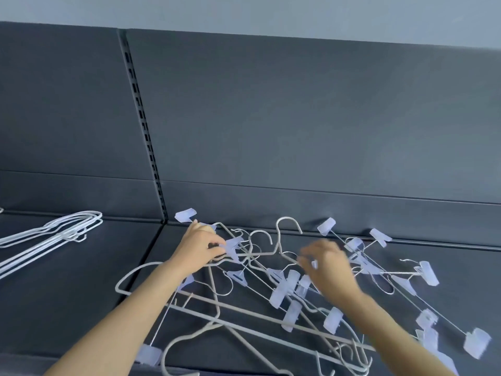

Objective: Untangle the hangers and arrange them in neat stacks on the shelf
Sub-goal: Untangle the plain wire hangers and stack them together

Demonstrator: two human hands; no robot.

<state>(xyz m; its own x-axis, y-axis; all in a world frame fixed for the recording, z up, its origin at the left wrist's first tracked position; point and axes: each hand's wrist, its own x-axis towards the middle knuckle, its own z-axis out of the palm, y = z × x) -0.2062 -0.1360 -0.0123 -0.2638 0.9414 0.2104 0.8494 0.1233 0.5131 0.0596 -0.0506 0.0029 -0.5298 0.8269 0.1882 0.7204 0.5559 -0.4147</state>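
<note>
One tangled pile of clip hangers (287, 286) lies mid-shelf (81, 308). The left hand (198, 248) grip closes on its wire; the right hand (329, 267) grip is blurred, unclear. One neat stack (54, 234), perhaps four hangers, lies left.

Dark grey back panels (298, 118) standing tall at the back, a small one on the left and a wide one on the right. Between them, a thin metal strip (143, 126) with a row of little black slots. Low down, a thin seam (325, 192) across the panels. Up top, a pale blue-grey wall (244, 12).
</note>
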